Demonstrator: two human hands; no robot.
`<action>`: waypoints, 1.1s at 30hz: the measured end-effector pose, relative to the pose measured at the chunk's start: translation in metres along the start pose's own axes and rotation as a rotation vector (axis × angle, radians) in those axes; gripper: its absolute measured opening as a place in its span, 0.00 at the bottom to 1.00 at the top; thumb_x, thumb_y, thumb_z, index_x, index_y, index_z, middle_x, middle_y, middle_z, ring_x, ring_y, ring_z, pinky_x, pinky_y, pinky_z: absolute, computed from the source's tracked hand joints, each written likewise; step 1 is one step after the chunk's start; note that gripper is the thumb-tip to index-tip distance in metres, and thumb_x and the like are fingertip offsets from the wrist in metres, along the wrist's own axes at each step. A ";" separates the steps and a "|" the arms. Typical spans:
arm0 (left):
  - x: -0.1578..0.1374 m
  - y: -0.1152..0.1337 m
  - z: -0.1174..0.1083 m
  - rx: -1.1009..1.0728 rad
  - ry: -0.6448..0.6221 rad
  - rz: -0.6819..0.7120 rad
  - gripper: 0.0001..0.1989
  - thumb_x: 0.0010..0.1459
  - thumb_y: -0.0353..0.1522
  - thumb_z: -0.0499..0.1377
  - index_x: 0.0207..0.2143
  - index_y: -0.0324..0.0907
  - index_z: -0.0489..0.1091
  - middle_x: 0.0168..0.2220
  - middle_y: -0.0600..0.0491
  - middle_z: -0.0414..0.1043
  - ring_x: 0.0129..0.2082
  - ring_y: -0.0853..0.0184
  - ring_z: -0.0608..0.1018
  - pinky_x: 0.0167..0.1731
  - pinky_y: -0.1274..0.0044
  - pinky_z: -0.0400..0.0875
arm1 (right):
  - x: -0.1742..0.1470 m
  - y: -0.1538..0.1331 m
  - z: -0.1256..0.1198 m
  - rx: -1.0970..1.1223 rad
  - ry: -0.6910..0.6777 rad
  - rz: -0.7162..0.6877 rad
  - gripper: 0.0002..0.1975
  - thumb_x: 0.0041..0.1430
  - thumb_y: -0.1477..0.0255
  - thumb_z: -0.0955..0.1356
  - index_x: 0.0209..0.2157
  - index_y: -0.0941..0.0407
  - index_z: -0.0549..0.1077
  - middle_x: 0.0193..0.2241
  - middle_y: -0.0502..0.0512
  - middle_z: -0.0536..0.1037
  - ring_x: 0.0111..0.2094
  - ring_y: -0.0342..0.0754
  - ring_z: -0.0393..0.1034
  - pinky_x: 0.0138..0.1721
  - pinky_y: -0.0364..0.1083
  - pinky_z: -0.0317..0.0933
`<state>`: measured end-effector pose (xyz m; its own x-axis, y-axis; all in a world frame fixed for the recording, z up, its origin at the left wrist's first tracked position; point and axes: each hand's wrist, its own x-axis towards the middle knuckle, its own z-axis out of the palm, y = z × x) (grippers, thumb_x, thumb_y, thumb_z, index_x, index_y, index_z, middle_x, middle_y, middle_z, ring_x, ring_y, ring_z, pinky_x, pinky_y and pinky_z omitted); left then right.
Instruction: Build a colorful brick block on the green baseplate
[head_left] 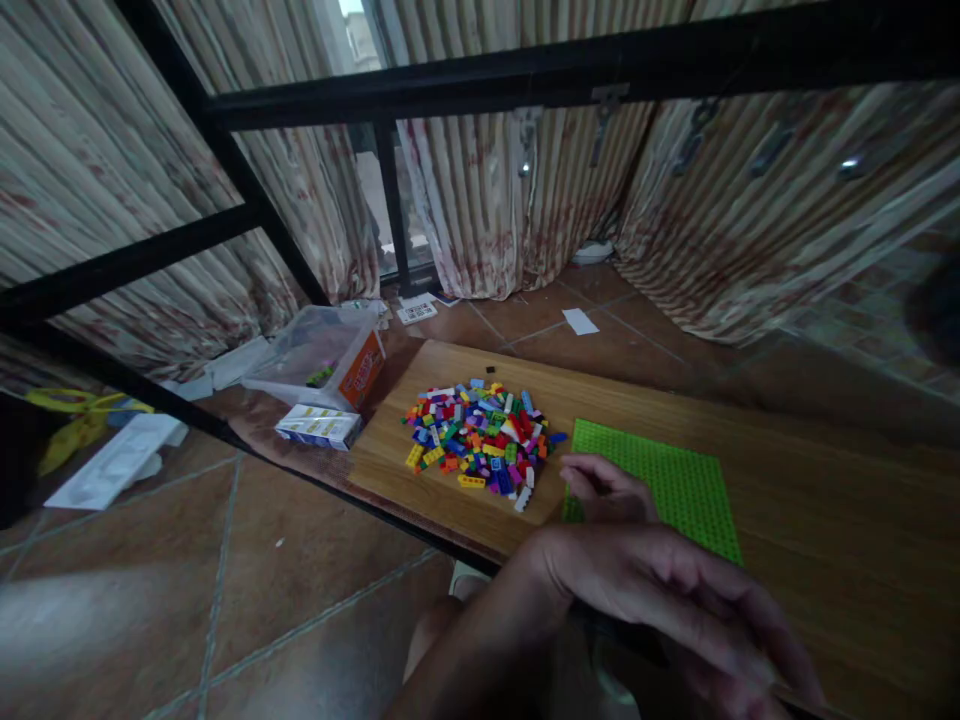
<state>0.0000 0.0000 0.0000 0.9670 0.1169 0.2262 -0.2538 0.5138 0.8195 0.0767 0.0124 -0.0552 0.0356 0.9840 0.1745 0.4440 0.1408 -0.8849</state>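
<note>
My left hand (667, 590) reaches across from the bottom, with its fingers stretched out to the lower right and no object visible in it. Beyond it, partly covered, is my right hand (619, 490), loosely bent over the near left part of a green studded baseplate (675, 480). Its thumb and forefinger look slightly apart, with nothing seen between them; the other fingers are hidden. Left of the hands lies a heap of small coloured toy bricks (480, 435). A single black brick (490, 369) sits apart behind the heap.
Everything lies on a low wooden tabletop (810, 480). At its left end stand a clear plastic bin (300, 350) with green pieces and a small white-blue box (319, 425). A black metal frame (480, 90) crosses above, before curtains (510, 200). White packaging (120, 460) lies on the tiled floor.
</note>
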 end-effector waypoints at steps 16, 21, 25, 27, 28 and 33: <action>-0.022 0.012 0.009 -0.015 0.087 0.134 0.20 0.51 0.30 0.64 0.47 0.32 0.72 0.32 0.51 0.74 0.34 0.67 0.78 0.40 0.77 0.73 | 0.006 -0.023 0.033 -0.076 -0.012 -0.204 0.08 0.55 0.66 0.69 0.34 0.52 0.79 0.32 0.53 0.81 0.30 0.49 0.75 0.30 0.45 0.67; -0.025 0.018 0.010 0.002 0.102 0.208 0.15 0.52 0.32 0.63 0.41 0.34 0.72 0.32 0.50 0.73 0.32 0.66 0.79 0.39 0.76 0.74 | 0.005 -0.019 0.039 -0.165 -0.074 -0.456 0.07 0.54 0.66 0.70 0.34 0.50 0.79 0.32 0.53 0.79 0.32 0.50 0.74 0.34 0.48 0.67; -0.023 0.019 0.008 -0.125 0.024 0.207 0.13 0.47 0.25 0.64 0.37 0.35 0.71 0.29 0.52 0.74 0.31 0.67 0.79 0.37 0.77 0.73 | 0.004 -0.023 0.056 -0.298 -0.151 -0.716 0.11 0.52 0.65 0.71 0.38 0.50 0.80 0.40 0.58 0.77 0.41 0.57 0.71 0.44 0.54 0.66; -0.023 0.019 0.007 -0.145 0.035 0.224 0.14 0.46 0.23 0.63 0.39 0.35 0.70 0.30 0.52 0.75 0.31 0.68 0.79 0.37 0.78 0.73 | 0.003 -0.027 0.064 -0.370 -0.191 -0.761 0.11 0.53 0.66 0.71 0.38 0.52 0.80 0.43 0.59 0.75 0.45 0.59 0.68 0.46 0.56 0.64; -0.023 0.018 0.007 -0.139 0.046 0.230 0.15 0.47 0.22 0.63 0.40 0.36 0.70 0.30 0.52 0.75 0.31 0.68 0.79 0.38 0.78 0.73 | 0.003 -0.028 0.067 -0.402 -0.208 -0.768 0.09 0.53 0.67 0.71 0.37 0.52 0.80 0.44 0.59 0.75 0.46 0.59 0.67 0.46 0.56 0.64; -0.022 0.017 0.006 -0.021 0.125 0.141 0.14 0.53 0.23 0.56 0.44 0.34 0.71 0.31 0.52 0.73 0.34 0.67 0.79 0.41 0.76 0.74 | 0.006 -0.025 0.070 -0.453 -0.210 -0.735 0.05 0.55 0.73 0.69 0.31 0.52 0.79 0.43 0.57 0.74 0.45 0.56 0.66 0.46 0.54 0.62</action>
<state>-0.0255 0.0009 0.0117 0.9174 0.2925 0.2698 -0.3875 0.5021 0.7731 0.0029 0.0226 -0.0619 -0.5433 0.6681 0.5083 0.6035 0.7317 -0.3168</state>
